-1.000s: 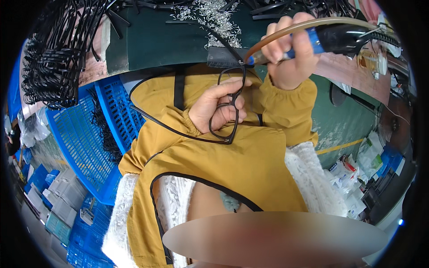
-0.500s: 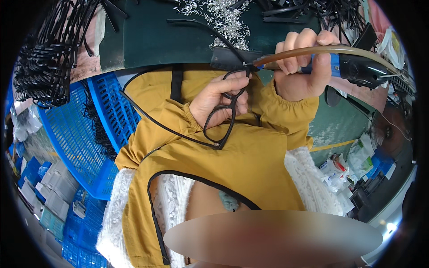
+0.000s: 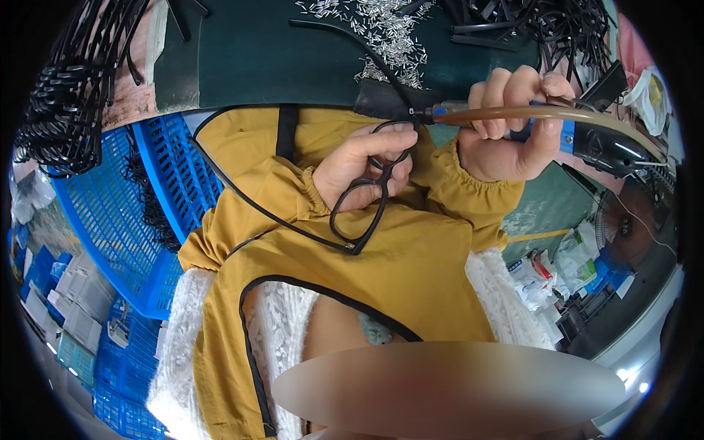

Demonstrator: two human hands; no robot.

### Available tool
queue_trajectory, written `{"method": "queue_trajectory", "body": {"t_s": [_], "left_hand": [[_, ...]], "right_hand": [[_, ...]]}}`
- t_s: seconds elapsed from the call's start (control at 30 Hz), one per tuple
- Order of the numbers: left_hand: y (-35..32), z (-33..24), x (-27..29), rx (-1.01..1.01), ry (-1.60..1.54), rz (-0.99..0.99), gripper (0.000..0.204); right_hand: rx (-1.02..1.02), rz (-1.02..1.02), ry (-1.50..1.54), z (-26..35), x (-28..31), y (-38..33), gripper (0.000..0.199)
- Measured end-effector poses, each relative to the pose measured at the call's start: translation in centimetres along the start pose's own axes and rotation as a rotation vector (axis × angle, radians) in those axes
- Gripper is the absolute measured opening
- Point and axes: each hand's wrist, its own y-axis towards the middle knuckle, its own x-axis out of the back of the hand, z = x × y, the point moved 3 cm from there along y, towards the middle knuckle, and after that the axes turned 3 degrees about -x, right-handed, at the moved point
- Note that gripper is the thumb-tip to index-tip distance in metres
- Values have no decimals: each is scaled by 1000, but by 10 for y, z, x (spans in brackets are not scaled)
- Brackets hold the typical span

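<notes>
My left hand (image 3: 363, 165) is closed around a black eyeglasses frame (image 3: 380, 192) by its rim and bridge. One temple arm (image 3: 363, 45) stretches forward over the bench edge; the other temple (image 3: 257, 209) runs back across my yellow sleeve. In my right hand (image 3: 506, 147) is a blue and black power screwdriver (image 3: 568, 136), held level with fingers wrapped round its body. Its nose points left at the frame's forward hinge, touching it or very close. A brown hose (image 3: 528, 113) crosses in front of the tool. The bit's tip is too small to make out.
Tiny silvery screws or pins (image 3: 396, 40) lie scattered on the dark green bench mat (image 3: 257, 59). Black temples (image 3: 506, 22) are heaped at the right, with a stack of black frames (image 3: 70, 110) at the left. Blue baskets (image 3: 103, 213) stand below the left side.
The whole view has shifted slightly. Both hands sit a little further right and lower, the right hand more so. The driver's nose remains at the hinge, and the grips are unchanged.
</notes>
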Motion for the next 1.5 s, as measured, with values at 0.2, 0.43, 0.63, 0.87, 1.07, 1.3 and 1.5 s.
{"method": "queue_trajectory", "body": {"t_s": [0.2,0.43,0.63,0.87,1.07,1.3,1.5], "left_hand": [[1,-2,3,-2,15,78,20],[5,5,10,-22,55,-15,20],[6,7,4,-47,105,-92,34],[3,3,-2,5,19,-75,58],[7,1,-8,-3,99,-113,63],[7,3,-13,12,37,-80,61],[11,8,-10,-58,29,-61,61]], "right_hand": [[-43,119,89,-11,3,5,16],[-64,204,115,-12,4,1,17],[-59,78,59,-7,14,0,42],[-16,251,174,-2,12,11,90],[-44,213,261,-4,12,15,85],[66,278,226,-10,15,5,93],[23,283,292,-6,25,5,81]]}}
